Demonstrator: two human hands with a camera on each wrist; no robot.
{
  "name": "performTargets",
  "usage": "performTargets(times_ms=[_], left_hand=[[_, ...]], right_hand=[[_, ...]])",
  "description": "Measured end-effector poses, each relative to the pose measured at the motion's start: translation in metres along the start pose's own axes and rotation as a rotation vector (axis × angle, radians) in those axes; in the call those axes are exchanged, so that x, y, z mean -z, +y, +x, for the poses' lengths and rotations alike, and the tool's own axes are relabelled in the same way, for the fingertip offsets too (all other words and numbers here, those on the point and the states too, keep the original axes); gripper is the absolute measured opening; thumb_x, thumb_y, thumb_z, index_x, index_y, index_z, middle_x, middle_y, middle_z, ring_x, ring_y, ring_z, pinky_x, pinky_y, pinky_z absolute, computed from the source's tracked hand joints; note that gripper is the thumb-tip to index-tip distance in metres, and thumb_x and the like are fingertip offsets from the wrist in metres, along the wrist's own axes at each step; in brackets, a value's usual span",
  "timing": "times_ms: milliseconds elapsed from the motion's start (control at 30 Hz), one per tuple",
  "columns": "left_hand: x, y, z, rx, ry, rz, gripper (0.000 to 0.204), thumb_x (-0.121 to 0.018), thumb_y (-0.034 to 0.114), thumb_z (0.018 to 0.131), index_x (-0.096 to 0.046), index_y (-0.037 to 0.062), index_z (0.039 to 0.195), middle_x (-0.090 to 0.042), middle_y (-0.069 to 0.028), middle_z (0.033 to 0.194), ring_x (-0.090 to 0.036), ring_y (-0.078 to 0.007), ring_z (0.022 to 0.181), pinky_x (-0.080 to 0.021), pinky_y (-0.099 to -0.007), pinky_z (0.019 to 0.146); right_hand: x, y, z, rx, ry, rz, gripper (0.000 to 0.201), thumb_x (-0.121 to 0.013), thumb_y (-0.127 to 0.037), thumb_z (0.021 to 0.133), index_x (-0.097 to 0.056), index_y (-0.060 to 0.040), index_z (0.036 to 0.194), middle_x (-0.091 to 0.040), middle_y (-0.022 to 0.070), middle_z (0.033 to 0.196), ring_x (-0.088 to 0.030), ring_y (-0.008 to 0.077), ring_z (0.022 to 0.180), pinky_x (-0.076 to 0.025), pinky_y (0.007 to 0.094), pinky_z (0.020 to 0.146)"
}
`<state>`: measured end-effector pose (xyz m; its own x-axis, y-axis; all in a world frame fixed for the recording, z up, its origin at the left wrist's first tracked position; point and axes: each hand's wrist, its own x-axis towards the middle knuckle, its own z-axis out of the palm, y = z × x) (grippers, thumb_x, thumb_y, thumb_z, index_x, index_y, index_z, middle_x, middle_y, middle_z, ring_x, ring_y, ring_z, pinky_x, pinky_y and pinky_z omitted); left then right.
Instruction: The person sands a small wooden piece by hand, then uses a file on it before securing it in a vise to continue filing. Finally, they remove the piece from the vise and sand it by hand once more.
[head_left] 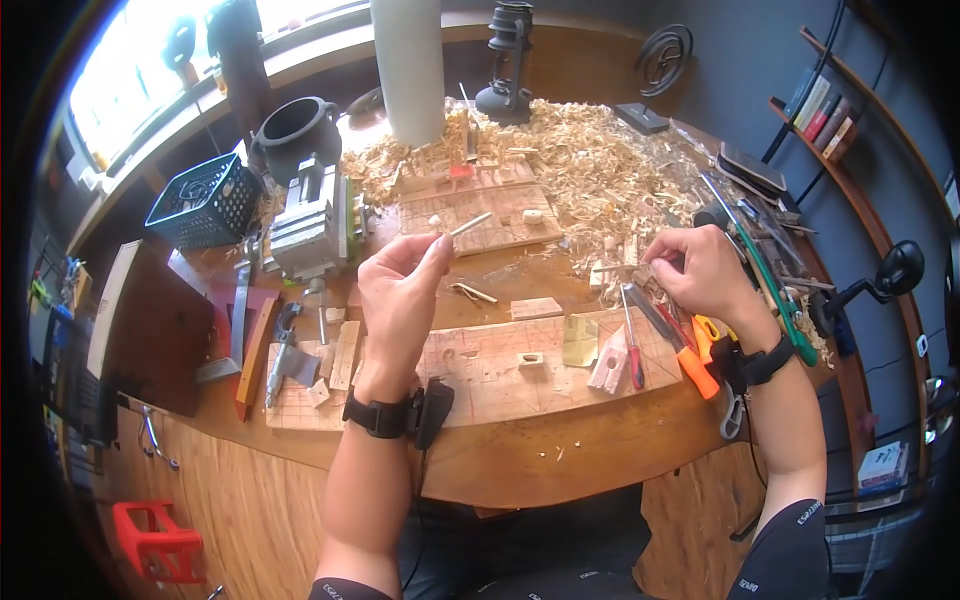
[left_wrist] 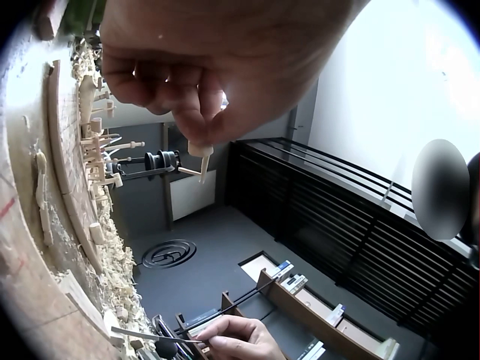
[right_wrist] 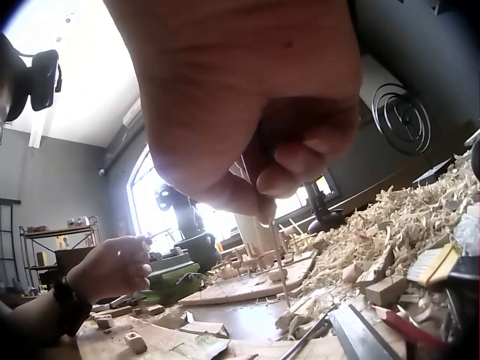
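Note:
My left hand (head_left: 400, 295) is raised over the bench and pinches a small wooden peg between thumb and fingertips. This wooden peg (left_wrist: 201, 151) has a wider pale head and a thin shaft, pointing up and right in the head view. My right hand (head_left: 702, 270), raised over the right side, pinches a thin, slender rod (right_wrist: 279, 259) with its tip pointing left and down. The rod's kind cannot be told. Below the hands lies a marked wooden board (head_left: 470, 365) bearing a small block with a slot (head_left: 530, 360) and a piece of sandpaper (head_left: 580, 342).
Behind, a second board (head_left: 480, 215) carries small wooden parts, with heaped shavings (head_left: 600, 170) around it. A grey vise (head_left: 310, 220) and a blue basket (head_left: 205, 200) stand left. An orange-handled chisel (head_left: 697, 372), a red screwdriver (head_left: 636, 365) and a green-handled saw (head_left: 800, 340) lie right.

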<state>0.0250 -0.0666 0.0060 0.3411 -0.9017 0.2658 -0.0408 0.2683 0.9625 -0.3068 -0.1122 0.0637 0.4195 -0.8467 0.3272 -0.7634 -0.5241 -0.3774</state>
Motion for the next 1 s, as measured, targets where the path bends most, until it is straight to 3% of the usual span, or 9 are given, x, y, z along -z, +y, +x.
performTargets(times_ms=[67,200,267,300,467,700,767,1000], left_hand=[[0.000,0.000,0.000,-0.007,-0.004,-0.009,0.018,-0.075,0.019,0.097,-0.076,0.0010,0.098,-0.065,0.0033,0.077,-0.050,-0.0014,0.065,-0.036,-0.0187,0.057],[0.000,0.000,0.000,-0.001,-0.002,0.001,0.018,-0.075,0.019,0.097,-0.076,0.0010,0.098,-0.065,0.0032,0.077,-0.050,-0.0015,0.065,-0.036,-0.0187,0.057],[0.001,0.002,0.000,0.021,-0.002,0.006,0.021,-0.076,0.016,0.095,-0.076,-0.0045,0.100,-0.071,-0.0017,0.083,-0.061,-0.0064,0.076,-0.047,-0.0218,0.070],[0.002,0.001,0.000,0.021,-0.004,0.004,0.021,-0.076,0.016,0.095,-0.076,-0.0045,0.100,-0.071,-0.0017,0.083,-0.061,-0.0064,0.076,-0.047,-0.0218,0.070],[0.002,0.001,0.000,0.022,-0.005,0.020,0.022,-0.076,0.017,0.095,-0.076,-0.0046,0.101,-0.071,-0.0015,0.083,-0.060,-0.0066,0.076,-0.046,-0.0221,0.070],[0.002,-0.001,0.000,0.024,-0.015,0.013,0.022,-0.076,0.017,0.095,-0.076,-0.0048,0.101,-0.070,-0.0014,0.082,-0.060,-0.0065,0.076,-0.046,-0.0222,0.070],[-0.001,0.000,0.000,-0.001,-0.011,0.010,0.019,-0.074,0.019,0.097,-0.076,0.0007,0.098,-0.065,0.0030,0.077,-0.050,-0.0014,0.066,-0.036,-0.0185,0.058],[-0.001,-0.001,-0.001,0.001,-0.007,0.026,0.019,-0.075,0.019,0.097,-0.076,0.0003,0.098,-0.065,0.0027,0.077,-0.050,-0.0017,0.066,-0.036,-0.0187,0.058]], right_hand=[[0.008,0.000,0.000,-0.129,0.014,-0.044,0.016,-0.066,-0.016,0.080,-0.078,-0.0064,0.086,-0.070,0.0148,0.069,-0.071,0.0268,0.065,-0.055,0.0354,0.065],[0.017,-0.006,-0.003,-0.143,0.007,-0.047,0.017,-0.066,-0.016,0.080,-0.078,-0.0065,0.086,-0.070,0.0158,0.069,-0.071,0.0278,0.065,-0.055,0.0360,0.065],[0.019,-0.011,-0.004,-0.142,-0.013,-0.103,0.017,-0.066,-0.017,0.081,-0.078,-0.0065,0.087,-0.071,0.0156,0.070,-0.072,0.0287,0.067,-0.056,0.0369,0.066],[0.019,-0.009,-0.005,-0.143,-0.013,-0.106,0.017,-0.066,-0.017,0.081,-0.078,-0.0065,0.087,-0.071,0.0156,0.070,-0.072,0.0287,0.067,-0.056,0.0369,0.066],[0.001,0.004,-0.004,-0.075,0.028,-0.053,0.016,-0.066,-0.017,0.081,-0.078,-0.0070,0.085,-0.072,0.0146,0.072,-0.073,0.0289,0.069,-0.057,0.0372,0.068],[0.015,-0.005,-0.002,-0.146,-0.008,-0.097,0.016,-0.067,-0.017,0.081,-0.078,-0.0073,0.085,-0.072,0.0145,0.071,-0.074,0.0291,0.070,-0.058,0.0369,0.068],[0.018,-0.005,-0.004,-0.110,-0.030,-0.145,0.016,-0.067,-0.017,0.081,-0.077,-0.0069,0.085,-0.071,0.0147,0.069,-0.073,0.0287,0.068,-0.057,0.0366,0.067],[0.009,0.000,-0.005,-0.131,0.071,-0.062,0.015,-0.067,-0.016,0.082,-0.078,-0.0062,0.087,-0.072,0.0144,0.070,-0.073,0.0279,0.068,-0.057,0.0355,0.068]])
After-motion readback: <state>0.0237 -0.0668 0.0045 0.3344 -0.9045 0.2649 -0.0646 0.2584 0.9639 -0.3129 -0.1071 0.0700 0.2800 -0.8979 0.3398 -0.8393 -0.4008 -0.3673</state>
